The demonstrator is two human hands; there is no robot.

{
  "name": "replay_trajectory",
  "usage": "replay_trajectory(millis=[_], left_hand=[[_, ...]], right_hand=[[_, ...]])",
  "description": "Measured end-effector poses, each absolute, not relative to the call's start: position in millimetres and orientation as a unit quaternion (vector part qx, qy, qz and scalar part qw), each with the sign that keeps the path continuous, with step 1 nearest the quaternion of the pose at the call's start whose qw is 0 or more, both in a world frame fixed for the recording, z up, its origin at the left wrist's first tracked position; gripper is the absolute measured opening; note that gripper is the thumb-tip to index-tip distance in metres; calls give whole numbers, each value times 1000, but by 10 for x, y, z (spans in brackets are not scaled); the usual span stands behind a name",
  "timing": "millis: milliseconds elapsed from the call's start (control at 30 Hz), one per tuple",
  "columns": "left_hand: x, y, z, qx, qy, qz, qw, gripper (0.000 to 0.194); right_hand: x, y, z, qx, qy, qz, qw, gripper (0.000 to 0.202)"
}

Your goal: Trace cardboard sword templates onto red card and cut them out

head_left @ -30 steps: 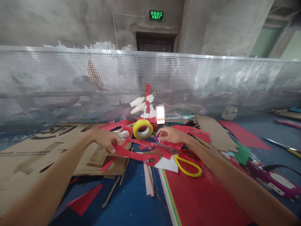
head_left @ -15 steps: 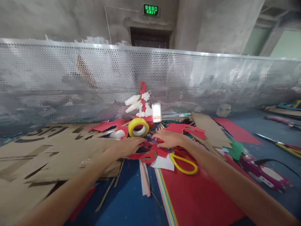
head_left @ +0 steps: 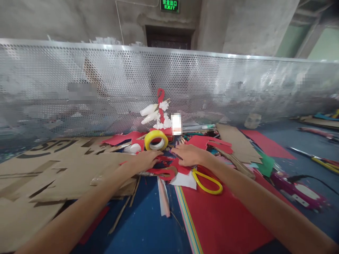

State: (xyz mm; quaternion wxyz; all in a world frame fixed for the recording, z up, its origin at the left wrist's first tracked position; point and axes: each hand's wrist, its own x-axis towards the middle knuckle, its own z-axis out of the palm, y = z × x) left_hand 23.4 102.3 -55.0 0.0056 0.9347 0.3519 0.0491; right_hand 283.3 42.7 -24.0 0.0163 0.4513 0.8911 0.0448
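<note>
My left hand (head_left: 145, 161) rests over the cardboard edge and red scraps, just below a yellow tape roll (head_left: 156, 140). Its fingers point right and lie slightly apart. Across a narrow gap, my right hand (head_left: 188, 154) is spread over the pile of scraps, palm down, with nothing seen in its grip. Under and between the hands lies a curved red cutout (head_left: 165, 173). Yellow-handled scissors (head_left: 209, 181) lie below my right hand, their blades hidden. A white paper piece (head_left: 183, 180) is beside the handles.
Torn cardboard (head_left: 79, 169) covers the left. A stack of red paper (head_left: 225, 215) lies at front right, with a magenta device (head_left: 299, 192) beyond. Behind stand a red and white paper figure (head_left: 161, 109) and a perforated metal screen (head_left: 201, 81).
The whole view has shifted slightly upward in the frame. My right hand has moved a little, its fingers more spread; my left hand has drawn slightly left.
</note>
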Motion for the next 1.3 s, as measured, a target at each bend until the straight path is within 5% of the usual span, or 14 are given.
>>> replay_trajectory(millis=[333,467,967,1300], left_hand=[[285,818,-275,934,346,3,-89,36],[248,821,-132,921,385,26,-49,31],[-84,1033,231,913,372,114,124,26],[3,996,319,911,371,162,80,37]], right_hand=[[2957,323,79,524,845,-8,109,69],[3101,316,199,550,827,-21,118,76],[2811,347,-48,453,890,7,47,56],[2907,349,136,442,896,-41,1,38]])
